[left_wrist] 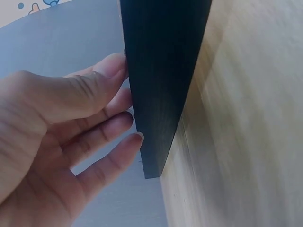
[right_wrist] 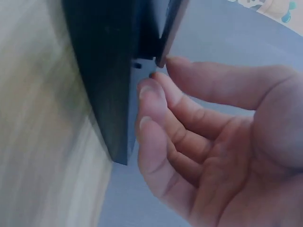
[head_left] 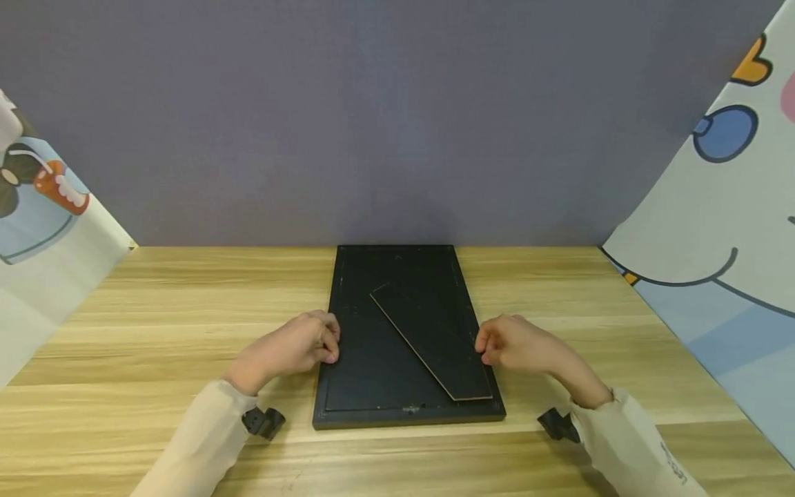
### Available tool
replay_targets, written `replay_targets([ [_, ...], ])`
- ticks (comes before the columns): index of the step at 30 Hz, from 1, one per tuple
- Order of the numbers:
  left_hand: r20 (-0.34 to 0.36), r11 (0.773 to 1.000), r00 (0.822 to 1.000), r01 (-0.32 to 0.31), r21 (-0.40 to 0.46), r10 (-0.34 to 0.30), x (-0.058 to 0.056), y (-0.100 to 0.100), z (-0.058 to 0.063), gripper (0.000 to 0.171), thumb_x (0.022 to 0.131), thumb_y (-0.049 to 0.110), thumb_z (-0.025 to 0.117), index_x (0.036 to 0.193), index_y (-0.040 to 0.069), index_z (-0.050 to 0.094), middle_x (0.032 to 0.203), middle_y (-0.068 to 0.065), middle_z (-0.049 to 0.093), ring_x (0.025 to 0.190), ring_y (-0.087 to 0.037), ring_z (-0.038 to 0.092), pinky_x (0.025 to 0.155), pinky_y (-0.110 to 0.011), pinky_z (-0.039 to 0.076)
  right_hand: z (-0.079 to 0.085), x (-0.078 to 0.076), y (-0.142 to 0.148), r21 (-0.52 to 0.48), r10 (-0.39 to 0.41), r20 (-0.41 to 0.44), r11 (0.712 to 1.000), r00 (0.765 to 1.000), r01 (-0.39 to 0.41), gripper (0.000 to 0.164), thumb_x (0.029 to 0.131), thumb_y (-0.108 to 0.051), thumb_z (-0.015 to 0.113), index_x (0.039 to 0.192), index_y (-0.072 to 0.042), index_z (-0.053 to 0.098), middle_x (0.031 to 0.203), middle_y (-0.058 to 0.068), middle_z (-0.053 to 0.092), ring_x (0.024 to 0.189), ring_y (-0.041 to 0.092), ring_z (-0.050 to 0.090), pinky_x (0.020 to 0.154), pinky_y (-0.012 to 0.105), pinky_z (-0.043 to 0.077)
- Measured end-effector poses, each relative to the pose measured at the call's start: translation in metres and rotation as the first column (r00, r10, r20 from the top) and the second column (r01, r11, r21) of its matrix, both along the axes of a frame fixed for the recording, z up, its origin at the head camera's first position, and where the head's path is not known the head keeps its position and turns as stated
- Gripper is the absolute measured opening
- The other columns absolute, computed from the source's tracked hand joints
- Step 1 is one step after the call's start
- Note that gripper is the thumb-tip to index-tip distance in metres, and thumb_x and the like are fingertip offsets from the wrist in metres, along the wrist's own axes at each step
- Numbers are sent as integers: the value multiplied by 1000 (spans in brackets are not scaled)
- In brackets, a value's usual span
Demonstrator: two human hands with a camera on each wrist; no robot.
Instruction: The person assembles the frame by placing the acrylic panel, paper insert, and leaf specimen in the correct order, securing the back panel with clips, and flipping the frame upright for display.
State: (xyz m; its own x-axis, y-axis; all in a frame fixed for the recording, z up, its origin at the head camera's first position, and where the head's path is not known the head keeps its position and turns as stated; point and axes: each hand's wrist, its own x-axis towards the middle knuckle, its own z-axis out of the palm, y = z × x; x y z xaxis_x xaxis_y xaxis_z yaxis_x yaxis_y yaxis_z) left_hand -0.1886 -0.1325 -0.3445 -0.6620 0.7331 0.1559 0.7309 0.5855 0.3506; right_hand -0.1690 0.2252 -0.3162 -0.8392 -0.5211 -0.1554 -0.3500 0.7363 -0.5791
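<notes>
A black picture frame (head_left: 373, 359) lies face down on the table, its back panel up. A long tapering easel stand (head_left: 428, 331) sits diagonally across the back, its wide end towards the near right corner. My left hand (head_left: 304, 342) is at the frame's left edge. In the left wrist view, the thumb and fingertips of the left hand (left_wrist: 71, 113) touch the upper rim with loosely bent fingers. My right hand (head_left: 515, 345) is at the right edge. In the right wrist view, the thumb and forefinger of the right hand (right_wrist: 199, 127) pinch the stand's edge (right_wrist: 173, 33).
The wooden table (head_left: 205, 297) surrounds the frame. A grey partition (head_left: 397, 124) rises behind its far end. Cartoon-printed panels (head_left: 683, 228) stand on both sides. Both wrists carry small black devices (head_left: 263, 422) at the cuffs of light sleeves.
</notes>
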Motion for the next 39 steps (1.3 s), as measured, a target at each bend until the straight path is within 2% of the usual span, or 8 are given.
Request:
replay_targets([
  [9, -1, 1000, 1000, -19, 0, 19, 1, 1, -1, 7, 79, 3, 74, 79, 9, 77, 91, -2, 64, 90, -18, 60, 76, -29, 55, -5, -11, 16, -232, 64, 227, 973, 972, -9, 14, 93, 4, 48, 96, 8, 61, 79, 8, 59, 68, 15, 56, 57, 26, 49],
  [13, 5, 1000, 1000, -28, 0, 28, 2, 2, -2, 8, 80, 2, 74, 78, 10, 76, 89, 0, 62, 88, -17, 59, 76, -29, 54, -3, -16, 23, -395, 99, 269, 918, 958, 16, 19, 97, -1, 47, 102, 13, 58, 79, 3, 59, 68, 9, 57, 59, 24, 49],
  [17, 7, 999, 999, -34, -1, 34, 2, 2, -2, 8, 80, 2, 73, 77, 10, 76, 89, 1, 62, 87, -16, 59, 75, -28, 54, -6, -20, 24, -539, 108, 252, 841, 962, 47, 16, 96, -2, 50, 103, -4, 64, 79, -7, 57, 71, 6, 55, 64, 23, 51],
  [20, 3, 999, 999, -34, 4, 34, 3, 2, -2, 8, 80, 2, 74, 76, 10, 75, 89, 0, 62, 86, -16, 58, 74, -28, 54, -11, -22, 23, -577, 82, 214, 815, 973, 58, 19, 95, -1, 52, 103, -11, 66, 80, -10, 59, 72, 5, 55, 66, 24, 53],
  [22, 3, 999, 999, -34, 6, 34, 3, 3, -2, 9, 80, 2, 74, 76, 10, 75, 89, 1, 62, 85, -16, 58, 74, -28, 54, -15, -23, 23, -559, 50, 191, 826, 980, 67, 18, 93, 1, 54, 106, -3, 66, 85, -10, 62, 75, 4, 57, 69, 24, 54],
  [25, 7, 999, 999, -37, 8, 37, 3, 3, -3, 9, 80, 2, 74, 76, 10, 75, 89, 1, 61, 86, -15, 58, 74, -29, 54, -21, -24, 25, -471, 28, 128, 881, 991, 36, 19, 90, 1, 58, 106, 10, 63, 94, -1, 67, 80, 3, 60, 71, 24, 55],
  [29, 15, 999, 999, -41, 6, 41, 2, 3, -4, 9, 80, 3, 73, 77, 11, 75, 90, 2, 60, 86, -15, 57, 75, -29, 54, -30, -28, 27, -319, 80, 25, 945, 997, -68, 13, 89, -5, 64, 98, 3, 69, 98, 12, 70, 83, 2, 62, 75, 24, 53],
  [39, 9, 999, 999, -44, 9, 44, 3, 4, -4, 12, 80, 2, 73, 77, 13, 73, 89, 3, 60, 88, -16, 57, 76, -29, 54, -40, -34, 30, -280, 235, -12, 932, 972, -229, 9, 83, -2, 69, 89, -2, 75, 86, 0, 64, 76, 2, 54, 67, 23, 50],
])
